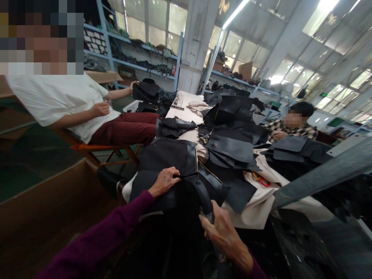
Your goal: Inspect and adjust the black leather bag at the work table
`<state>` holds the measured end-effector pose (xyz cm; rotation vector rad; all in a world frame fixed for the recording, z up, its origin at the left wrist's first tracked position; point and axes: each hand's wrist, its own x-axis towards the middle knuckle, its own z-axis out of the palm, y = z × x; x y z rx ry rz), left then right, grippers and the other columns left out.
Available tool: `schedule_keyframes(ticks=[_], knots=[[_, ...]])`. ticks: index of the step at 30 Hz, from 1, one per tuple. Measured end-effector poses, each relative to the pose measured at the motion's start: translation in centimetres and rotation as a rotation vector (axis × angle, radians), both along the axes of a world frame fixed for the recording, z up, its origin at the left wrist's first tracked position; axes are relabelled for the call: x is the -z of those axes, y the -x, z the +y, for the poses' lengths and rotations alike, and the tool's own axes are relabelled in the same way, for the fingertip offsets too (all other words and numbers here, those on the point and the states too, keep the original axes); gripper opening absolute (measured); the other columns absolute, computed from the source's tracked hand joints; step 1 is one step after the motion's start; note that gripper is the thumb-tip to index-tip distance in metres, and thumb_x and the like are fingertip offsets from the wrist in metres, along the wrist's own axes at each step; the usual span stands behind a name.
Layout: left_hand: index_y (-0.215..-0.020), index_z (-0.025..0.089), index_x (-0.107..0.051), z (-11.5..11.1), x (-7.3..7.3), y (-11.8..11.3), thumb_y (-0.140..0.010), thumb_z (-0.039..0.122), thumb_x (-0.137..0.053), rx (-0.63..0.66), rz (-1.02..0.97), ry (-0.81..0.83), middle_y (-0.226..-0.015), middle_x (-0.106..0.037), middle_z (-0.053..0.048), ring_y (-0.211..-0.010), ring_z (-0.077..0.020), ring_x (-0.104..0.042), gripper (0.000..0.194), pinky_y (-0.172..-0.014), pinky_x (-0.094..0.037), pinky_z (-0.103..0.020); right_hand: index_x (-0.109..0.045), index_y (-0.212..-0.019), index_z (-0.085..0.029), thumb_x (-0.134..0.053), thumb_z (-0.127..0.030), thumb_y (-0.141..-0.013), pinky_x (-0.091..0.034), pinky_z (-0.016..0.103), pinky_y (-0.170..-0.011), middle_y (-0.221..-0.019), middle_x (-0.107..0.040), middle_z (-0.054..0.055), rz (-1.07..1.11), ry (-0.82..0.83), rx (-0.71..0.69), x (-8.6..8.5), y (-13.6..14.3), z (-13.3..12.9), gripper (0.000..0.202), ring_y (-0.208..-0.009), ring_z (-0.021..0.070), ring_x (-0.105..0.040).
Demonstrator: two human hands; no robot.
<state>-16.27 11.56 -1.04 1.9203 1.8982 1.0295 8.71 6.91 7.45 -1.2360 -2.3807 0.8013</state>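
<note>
A black leather piece (165,157) with a gold zipper along its right edge lies on the near end of the table. My left hand (166,180) is closed on the edge of a black strap, its fingers pinched near the middle of the leather. The black strap (202,190) curves from there down to the right. Its lower part is between the thumb and fingers of my right hand (223,232). Stacked black leather panels (231,149) with gold hardware lie just beyond.
A seated person in a white shirt (72,100) is at the left, another in a checked shirt (309,131) at the right. A metal post (322,170) slants across the right side. Red-handled scissors (263,181) lie on pale cloth (255,209); a cardboard box (58,213) stands lower left.
</note>
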Motion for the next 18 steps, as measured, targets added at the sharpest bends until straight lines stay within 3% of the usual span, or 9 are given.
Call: schedule_keyframes(ticks=[3, 6, 9, 13, 16, 18], knots=[[-0.080, 0.015, -0.059, -0.6, -0.3, -0.3, -0.075, 0.021, -0.056, 0.039, 0.079, -0.017, -0.078, -0.052, -0.002, -0.070, -0.0133, -0.049, 0.008, -0.063, -0.034, -0.023, -0.049, -0.086, -0.019, -0.044, -0.032, -0.081, -0.043, 0.024, -0.046, -0.053, -0.055, 0.000, 0.042, 0.081, 0.060, -0.6, 0.8, 1.1, 0.015, -0.045, 0.0137, -0.053], [-0.079, 0.015, -0.055, -0.3, -1.9, 0.3, -0.075, 0.016, -0.055, 0.066, 0.180, -0.061, -0.078, -0.050, -0.002, -0.071, -0.0136, -0.049, 0.004, -0.065, -0.034, -0.024, -0.046, -0.088, -0.017, -0.045, -0.035, -0.080, -0.042, 0.023, -0.046, -0.057, -0.055, -0.001, 0.055, 0.068, 0.169, -2.0, 0.0, 1.9, 0.019, -0.047, 0.0132, -0.054], [-0.075, 0.015, -0.051, 1.0, -5.1, 2.3, -0.076, 0.016, -0.054, -0.064, 0.259, -0.206, -0.077, -0.049, -0.002, -0.071, -0.0143, -0.049, 0.003, -0.064, -0.034, -0.025, -0.045, -0.085, -0.018, -0.047, -0.039, -0.080, -0.041, 0.022, -0.048, -0.058, -0.054, -0.002, 0.038, 0.044, 0.224, -3.3, -1.9, 1.9, 0.023, -0.050, 0.0119, -0.053], [-0.075, 0.015, -0.051, 2.7, -10.7, 4.9, -0.077, 0.018, -0.055, -0.225, 0.408, -0.426, -0.077, -0.049, -0.002, -0.070, -0.0148, -0.049, 0.006, -0.061, -0.034, -0.026, -0.043, -0.081, -0.019, -0.043, -0.045, -0.081, -0.041, 0.022, -0.049, -0.055, -0.050, -0.004, 0.016, 0.081, 0.230, -3.9, -4.0, 1.1, 0.026, -0.050, 0.0115, -0.050], [-0.075, 0.015, -0.053, 2.8, -14.0, 4.6, -0.080, 0.016, -0.051, -0.344, 0.569, -0.626, -0.079, -0.049, -0.004, -0.070, -0.0153, -0.048, 0.005, -0.060, -0.033, -0.027, -0.042, -0.081, -0.020, -0.041, -0.049, -0.081, -0.040, 0.021, -0.049, -0.057, -0.051, -0.004, 0.006, 0.110, 0.224, -3.8, -5.0, 0.4, 0.029, -0.052, 0.0116, -0.050], [-0.075, 0.014, -0.054, 2.5, -14.7, 3.4, -0.083, 0.015, -0.045, -0.413, 0.676, -0.780, -0.078, -0.050, -0.005, -0.070, -0.0163, -0.046, 0.012, -0.062, -0.034, -0.028, -0.043, -0.084, -0.020, -0.041, -0.051, -0.080, -0.041, 0.021, -0.050, -0.060, -0.052, -0.003, 0.007, 0.118, 0.244, -3.8, -5.6, 0.1, 0.032, -0.054, 0.0119, -0.051]])
